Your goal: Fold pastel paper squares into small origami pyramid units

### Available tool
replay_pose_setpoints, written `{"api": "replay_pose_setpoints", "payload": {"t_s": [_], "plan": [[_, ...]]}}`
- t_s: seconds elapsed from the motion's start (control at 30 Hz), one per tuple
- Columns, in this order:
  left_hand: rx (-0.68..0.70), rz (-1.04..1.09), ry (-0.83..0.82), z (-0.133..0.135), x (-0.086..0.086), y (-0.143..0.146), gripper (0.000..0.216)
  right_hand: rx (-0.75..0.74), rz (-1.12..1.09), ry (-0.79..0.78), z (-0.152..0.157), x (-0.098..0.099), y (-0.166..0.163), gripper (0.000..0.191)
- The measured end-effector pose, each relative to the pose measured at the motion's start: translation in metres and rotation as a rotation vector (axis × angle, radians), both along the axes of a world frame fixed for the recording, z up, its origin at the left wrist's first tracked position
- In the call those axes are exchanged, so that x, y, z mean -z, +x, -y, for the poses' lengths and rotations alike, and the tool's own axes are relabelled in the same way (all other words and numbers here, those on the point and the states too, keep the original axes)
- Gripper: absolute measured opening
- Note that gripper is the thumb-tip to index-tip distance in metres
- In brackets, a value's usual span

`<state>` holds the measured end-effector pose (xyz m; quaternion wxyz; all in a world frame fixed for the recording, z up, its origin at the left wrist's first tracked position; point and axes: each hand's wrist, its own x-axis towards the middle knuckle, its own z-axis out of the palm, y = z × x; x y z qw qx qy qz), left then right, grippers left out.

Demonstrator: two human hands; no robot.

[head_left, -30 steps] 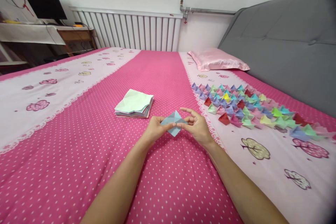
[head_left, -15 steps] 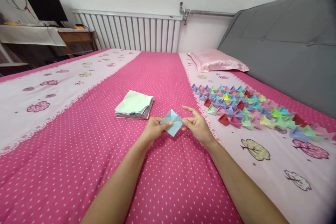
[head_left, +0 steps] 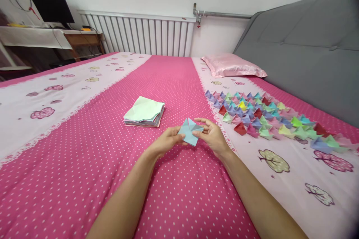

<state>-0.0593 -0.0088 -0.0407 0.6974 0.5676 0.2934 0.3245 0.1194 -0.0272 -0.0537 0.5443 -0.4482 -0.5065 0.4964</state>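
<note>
Above the dotted pink bedspread, a small piece of folded light blue paper (head_left: 190, 131) is held between both hands. My left hand (head_left: 170, 137) pinches its left side, thumb on top and fingers behind. On the right side, my right hand (head_left: 211, 135) grips it with the thumb in front, the fingers partly curled behind. A slit shows at the top of the paper, and its right corner spreads outward. Just beyond my left hand lies a stack of square paper sheets (head_left: 144, 111), pale green on top.
Rows of small folded paper boats (head_left: 263, 114) in many colours stand on the bed to the right. Farther back are a pink pillow (head_left: 232, 65) and a grey headboard (head_left: 305, 44). A radiator (head_left: 137, 33) runs along the wall; a monitor (head_left: 52, 6) sits on a desk at left.
The blue paper has shifted slightly right and changed from a flat diamond to a shape with its right flap opened out. My right thumb now presses on its front.
</note>
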Motion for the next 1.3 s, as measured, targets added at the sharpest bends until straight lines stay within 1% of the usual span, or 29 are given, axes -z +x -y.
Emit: {"api": "replay_pose_setpoints", "payload": {"t_s": [0.07,0.13,0.23,0.37,0.47,0.53,0.67,0.9,1.1,1.3], "plan": [[-0.035,0.076,-0.051,0.002,-0.004,0.000,0.035,0.014,-0.042,-0.003,-0.001,0.000,0.002,0.056],[-0.076,0.098,-0.067,0.003,-0.005,0.000,0.037,0.023,-0.069,0.011,-0.001,0.000,0.002,0.053],[-0.119,0.045,-0.051,0.003,-0.002,0.000,0.035,0.008,-0.063,0.060,-0.001,-0.001,0.000,0.046],[-0.236,-0.015,-0.069,0.002,0.004,0.001,0.031,-0.015,-0.059,0.118,0.000,0.000,-0.004,0.033],[-0.293,-0.023,-0.047,0.001,0.005,0.002,0.028,-0.011,-0.047,0.167,0.000,0.000,-0.006,0.022],[-0.327,-0.028,-0.010,0.001,0.003,0.002,0.026,-0.022,0.003,0.194,0.000,0.001,-0.006,0.018],[-0.354,-0.074,0.061,0.002,0.001,0.002,0.026,-0.044,0.123,0.198,0.001,0.002,-0.005,0.026],[-0.347,-0.146,0.164,0.001,0.005,0.002,0.025,-0.026,0.203,0.177,0.002,0.003,-0.005,0.038],[-0.361,-0.210,0.288,0.000,0.007,0.002,0.022,0.022,0.269,0.210,0.003,0.000,-0.004,0.035],[-0.327,-0.154,0.299,0.003,0.001,0.004,0.018,0.048,0.280,0.213,0.005,-0.004,-0.004,0.030]]}}
